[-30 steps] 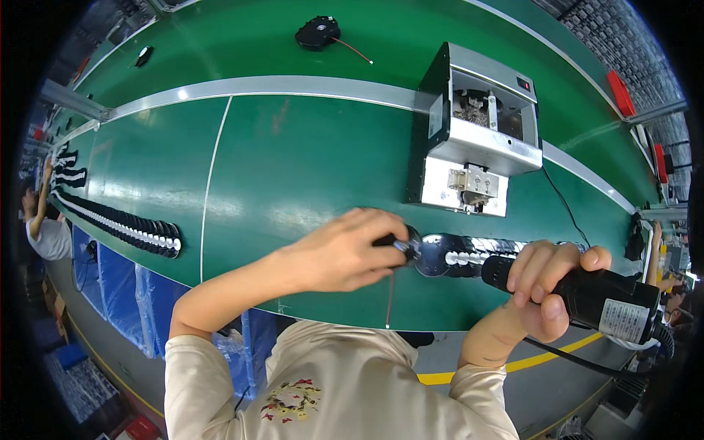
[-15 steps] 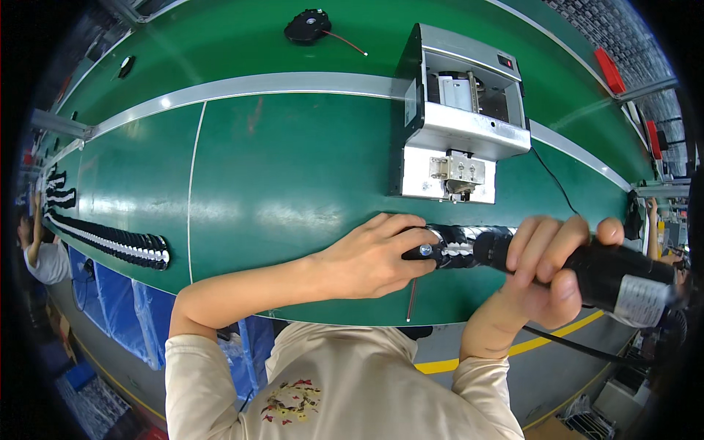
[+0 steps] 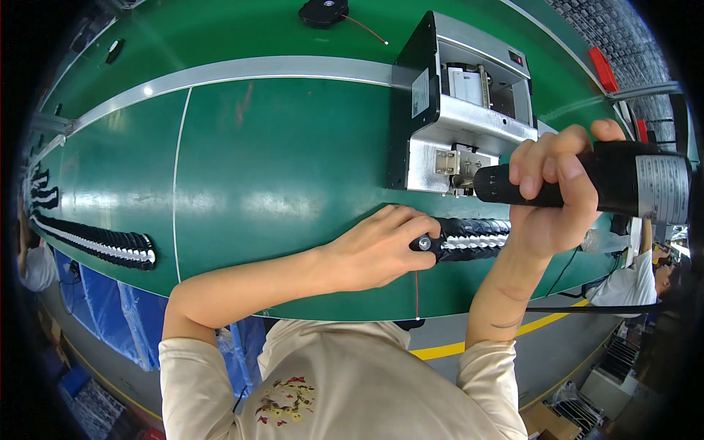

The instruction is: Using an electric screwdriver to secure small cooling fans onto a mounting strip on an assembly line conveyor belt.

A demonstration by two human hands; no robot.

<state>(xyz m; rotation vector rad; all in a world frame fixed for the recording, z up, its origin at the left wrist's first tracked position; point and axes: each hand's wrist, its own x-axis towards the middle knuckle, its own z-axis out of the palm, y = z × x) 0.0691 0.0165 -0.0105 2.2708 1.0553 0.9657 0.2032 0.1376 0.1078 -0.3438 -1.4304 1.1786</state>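
My right hand (image 3: 554,180) is wrapped round a thick black electric screwdriver (image 3: 612,176), held level. The driver's nose points left and overlaps the front metal block of a silver and black screw feeder (image 3: 484,121); I cannot tell whether its tip touches. My left hand (image 3: 392,246) has its fingers curled over a small black part (image 3: 424,243) with a round metallic centre; a thin red wire (image 3: 417,293) runs from it toward the table's near edge. The part lies at the left end of a row of stacked black parts (image 3: 473,240) with a white jagged strip along it, partly behind my right forearm.
Another row of stacked black parts (image 3: 103,242) lies at the far left of the green table (image 3: 286,147). A black disc (image 3: 323,11) with a red wire sits on the back ledge. Other people are at both sides. A dark cable (image 3: 587,309) trails at the right.
My right hand has raised the screwdriver up and away from the row of black parts to the feeder's front block. My left hand stays on the black part. The view has shifted slightly.
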